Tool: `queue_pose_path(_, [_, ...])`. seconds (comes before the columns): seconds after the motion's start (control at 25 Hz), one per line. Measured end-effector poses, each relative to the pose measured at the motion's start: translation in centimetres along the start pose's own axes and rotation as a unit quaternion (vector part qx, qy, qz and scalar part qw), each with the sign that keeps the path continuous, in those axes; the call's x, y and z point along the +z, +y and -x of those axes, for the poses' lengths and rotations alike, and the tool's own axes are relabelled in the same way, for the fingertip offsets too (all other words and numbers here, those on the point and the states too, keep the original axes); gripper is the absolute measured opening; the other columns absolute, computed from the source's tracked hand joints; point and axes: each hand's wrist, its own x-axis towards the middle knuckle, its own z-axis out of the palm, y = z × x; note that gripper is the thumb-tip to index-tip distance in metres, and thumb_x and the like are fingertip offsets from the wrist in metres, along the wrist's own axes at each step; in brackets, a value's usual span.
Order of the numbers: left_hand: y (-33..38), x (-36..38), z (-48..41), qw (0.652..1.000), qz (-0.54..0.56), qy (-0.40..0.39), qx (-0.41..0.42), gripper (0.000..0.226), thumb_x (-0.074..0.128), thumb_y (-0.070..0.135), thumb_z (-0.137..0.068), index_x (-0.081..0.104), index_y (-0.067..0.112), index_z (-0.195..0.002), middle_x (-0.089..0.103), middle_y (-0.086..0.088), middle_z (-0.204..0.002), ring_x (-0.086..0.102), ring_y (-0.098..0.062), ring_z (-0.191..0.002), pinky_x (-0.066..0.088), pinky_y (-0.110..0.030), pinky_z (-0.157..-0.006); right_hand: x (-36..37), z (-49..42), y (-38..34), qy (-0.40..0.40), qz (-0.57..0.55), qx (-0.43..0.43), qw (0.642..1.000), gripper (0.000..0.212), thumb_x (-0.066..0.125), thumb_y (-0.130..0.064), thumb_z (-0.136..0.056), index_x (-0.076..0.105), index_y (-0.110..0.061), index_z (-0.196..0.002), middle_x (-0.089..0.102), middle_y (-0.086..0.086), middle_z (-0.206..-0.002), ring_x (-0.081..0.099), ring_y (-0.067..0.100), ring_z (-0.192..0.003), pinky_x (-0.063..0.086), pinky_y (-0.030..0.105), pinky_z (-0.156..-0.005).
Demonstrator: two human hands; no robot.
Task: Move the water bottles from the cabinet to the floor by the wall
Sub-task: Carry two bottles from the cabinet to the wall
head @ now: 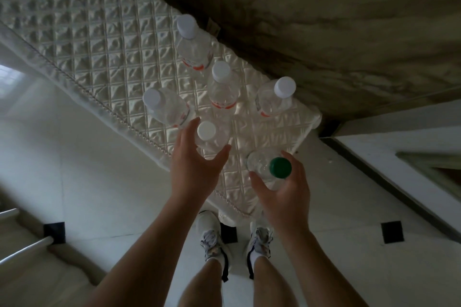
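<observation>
Several clear water bottles stand upright on a cabinet top covered by a quilted white cloth (99, 52). Most have white caps: one at the back (193, 42), one in the middle (222, 87), one at the right (277, 98), one at the left (166, 107). My left hand (197, 159) is open with its fingers spread around the nearest white-capped bottle (209, 136); whether it touches the bottle is unclear. My right hand (284, 194) is closed around a green-capped bottle (268, 167) near the cloth's front corner.
A marbled wall (349, 32) runs behind the cabinet. White floor tiles (87, 169) with small black inserts lie below. My feet in white sneakers (212, 237) stand at the cabinet's front edge. A metal rail (22, 249) is at the lower left, a white step (399, 162) at the right.
</observation>
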Motion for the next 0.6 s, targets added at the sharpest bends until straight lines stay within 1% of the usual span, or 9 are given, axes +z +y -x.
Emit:
queue_pose_path(0.08, [0.6, -0.7, 0.3, 1.000, -0.012, -0.011, 0.000, 0.078, 0.082, 0.047, -0.071, 0.046, 0.024, -0.136, 0.060, 0.003, -0.127, 0.062, -0.012, -0.103, 0.057, -0.035, -0.081, -0.8, 0.0, -0.6, -0.004, 0.003, -0.007, 1.000, 0.073, 0.080, -0.046, -0.072, 0.052, -0.009, -0.128, 0.061, 0.001, -0.116, 0.058, 0.007, -0.102, 0.046, 0.016, -0.085])
queue_pose_path(0.16, [1.7, -1.9, 0.9, 1.000, -0.017, -0.016, 0.002, 0.078, 0.082, 0.047, -0.071, 0.046, 0.024, -0.137, 0.060, 0.003, -0.128, 0.061, -0.011, -0.100, 0.057, -0.031, -0.081, -2.1, 0.1, -1.5, -0.006, 0.002, -0.018, 1.000, 0.072, 0.080, -0.046, -0.072, 0.052, -0.010, -0.128, 0.061, 0.001, -0.115, 0.059, 0.009, -0.103, 0.050, 0.021, -0.086])
queue_pose_path(0.24, [3.0, -3.4, 1.5, 1.000, -0.016, -0.014, 0.016, 0.078, 0.082, 0.046, -0.071, 0.046, 0.025, -0.137, 0.060, 0.003, -0.129, 0.060, -0.011, -0.102, 0.056, -0.032, -0.082, -3.7, 0.2, -2.9, -0.001, 0.002, -0.035, 0.999, 0.070, 0.077, -0.048, -0.073, 0.053, -0.009, -0.126, 0.061, 0.001, -0.114, 0.060, 0.011, -0.104, 0.052, 0.026, -0.086])
queue_pose_path(0.32, [4.4, -4.9, 2.1, 0.999, -0.012, -0.008, 0.032, 0.076, 0.083, 0.044, -0.071, 0.048, 0.024, -0.136, 0.061, 0.004, -0.127, 0.061, -0.013, -0.102, 0.057, -0.036, -0.082, -5.5, 0.3, -4.4, 0.005, -0.007, -0.052, 0.999, 0.068, 0.075, -0.049, -0.073, 0.054, -0.008, -0.124, 0.062, 0.002, -0.111, 0.060, 0.012, -0.101, 0.050, 0.024, -0.085])
queue_pose_path(0.4, [6.0, -6.6, 2.8, 0.999, -0.011, 0.001, 0.041, 0.074, 0.083, 0.045, -0.071, 0.049, 0.025, -0.134, 0.062, 0.004, -0.125, 0.061, -0.013, -0.102, 0.057, -0.037, -0.082, -7.4, 0.5, -6.1, 0.005, -0.012, -0.066, 0.998, 0.066, 0.075, -0.048, -0.073, 0.055, -0.008, -0.123, 0.062, 0.002, -0.110, 0.059, 0.011, -0.101, 0.047, 0.020, -0.085])
queue_pose_path(0.52, [9.1, -9.6, 4.3, 0.999, -0.005, 0.017, 0.046, 0.074, 0.083, 0.044, -0.071, 0.050, 0.025, -0.134, 0.063, 0.006, -0.121, 0.060, -0.011, -0.097, 0.057, -0.034, -0.080, -10.9, 1.2, -8.7, 0.001, -0.020, -0.084, 0.996, 0.064, 0.076, -0.048, -0.073, 0.055, -0.011, -0.121, 0.062, -0.001, -0.109, 0.059, 0.012, -0.101, 0.050, 0.025, -0.085])
queue_pose_path(0.6, [11.1, -11.9, 5.6, 0.998, 0.007, 0.025, 0.058, 0.073, 0.084, 0.042, -0.070, 0.052, 0.024, -0.133, 0.063, 0.007, -0.118, 0.061, -0.010, -0.096, 0.057, -0.032, -0.080, -13.6, 2.0, -10.6, -0.001, -0.026, -0.104, 0.994, 0.061, 0.076, -0.048, -0.073, 0.055, -0.015, -0.120, 0.062, -0.003, -0.107, 0.059, 0.011, -0.098, 0.050, 0.024, -0.083])
